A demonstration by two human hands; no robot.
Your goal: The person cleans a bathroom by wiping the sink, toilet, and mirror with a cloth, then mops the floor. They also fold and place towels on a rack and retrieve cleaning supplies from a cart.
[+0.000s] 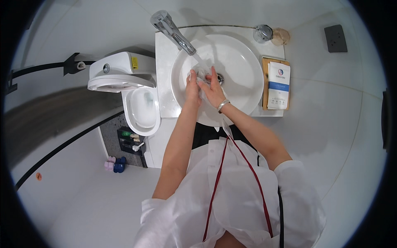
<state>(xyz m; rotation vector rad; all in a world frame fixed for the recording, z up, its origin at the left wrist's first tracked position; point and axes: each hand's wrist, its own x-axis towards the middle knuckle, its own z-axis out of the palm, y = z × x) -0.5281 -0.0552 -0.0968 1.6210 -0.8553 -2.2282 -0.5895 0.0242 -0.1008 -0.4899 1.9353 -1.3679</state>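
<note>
Water from the chrome faucet point(175, 35) runs down into the round white basin point(248, 70). Over the basin's left half, my left hand point(193, 87) closes on a crumpled, wet white cloth point(201, 74), its thumb side up. My right hand point(214, 91), with a silver bracelet on the wrist, presses on the cloth from the right; its index finger points up toward the stream. The cloth lies between both palms and is partly hidden by the fingers. Just right of my right fingers, the metal drain point(221, 79) shows.
A white toilet point(141, 105) with its lid raised stands left of the counter point(165, 95). On the counter's right lies a wooden tray point(264, 82) with a white and blue packet point(278, 84). Two glasses point(262, 34) stand behind. Slippers point(119, 164) lie on the floor.
</note>
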